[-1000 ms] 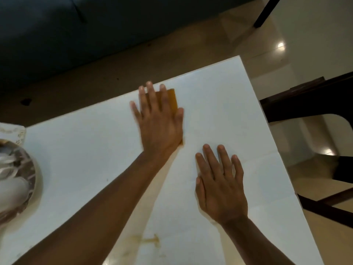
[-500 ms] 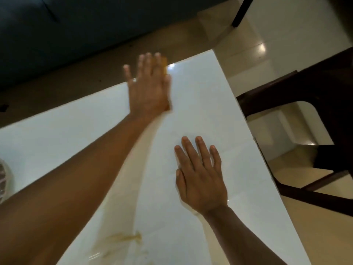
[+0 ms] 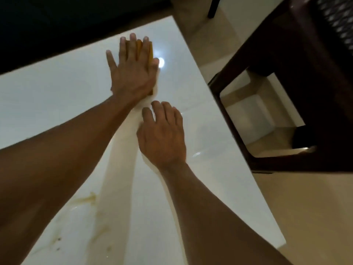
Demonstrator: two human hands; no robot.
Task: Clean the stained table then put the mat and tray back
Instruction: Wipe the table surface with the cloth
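Head view shows the left hand (image 3: 133, 69) spread flat on an orange cloth (image 3: 150, 52) near the white counter's (image 3: 47, 96) far edge, pressing it down to wipe. Just nearer, the right hand (image 3: 162, 134) rests open, likely bracing; yellowish stains (image 3: 86, 199) remain nearer still, unwiped.

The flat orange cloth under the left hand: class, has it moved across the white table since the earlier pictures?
Yes. The flat orange cloth has slid toward the white table's far edge, under the left hand.
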